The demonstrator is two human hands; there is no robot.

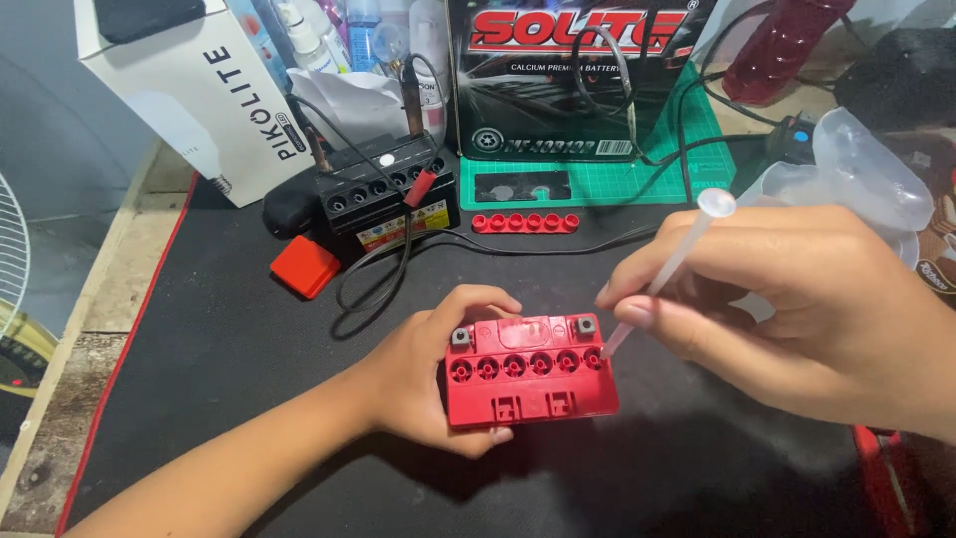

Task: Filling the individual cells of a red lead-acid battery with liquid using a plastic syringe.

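A small red battery (533,384) with a row of several open filler holes on top sits on the black mat (249,399). My left hand (423,374) grips its left side, thumb over the top edge and fingers under the front. My right hand (797,299) pinches a thin translucent plastic dropper (687,244). Its tip sits at the rightmost filler hole, and its rounded end points up and away.
Behind stand a black battery (388,194) with clipped leads, a red cap strip (525,221), a red square cap (305,266), a white box (204,95), a dark battery carton (568,80) on a green cutting mat (637,179), and a clear plastic bottle (866,169).
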